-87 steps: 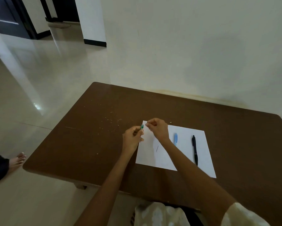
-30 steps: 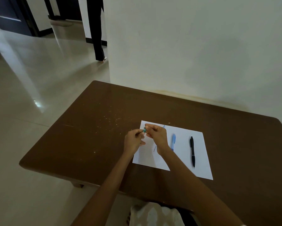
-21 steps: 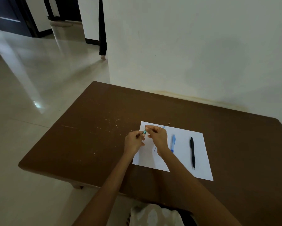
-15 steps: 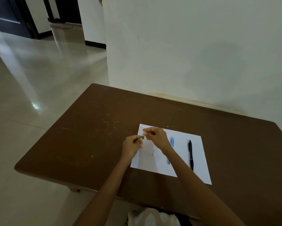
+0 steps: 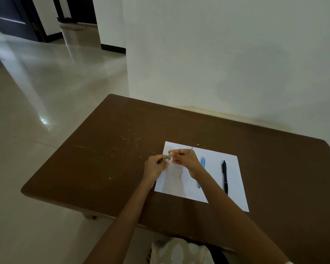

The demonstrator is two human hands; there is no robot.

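Observation:
My left hand (image 5: 155, 165) and my right hand (image 5: 185, 160) meet above the left edge of a white paper sheet (image 5: 211, 174) on the brown table (image 5: 112, 159). Between their fingertips is a small green pen part (image 5: 168, 157). My left hand pinches it from the left and my right hand pinches it from the right. A blue pen piece (image 5: 203, 162) lies on the sheet, partly hidden by my right wrist. A black pen (image 5: 225, 176) lies to its right. A thin dark sliver (image 5: 180, 174) rests on the paper under my hands.
A white wall (image 5: 227, 63) stands right behind the table. Glossy tiled floor (image 5: 36, 92) spreads to the left, with dark doorways at the far back. Pale specks dot the table's left half. Patterned cloth (image 5: 179, 252) lies on my lap.
My hands stay joined on the green part and have barely moved. The view has shifted slightly. A person's legs seen in the back doorway a second ago are gone.

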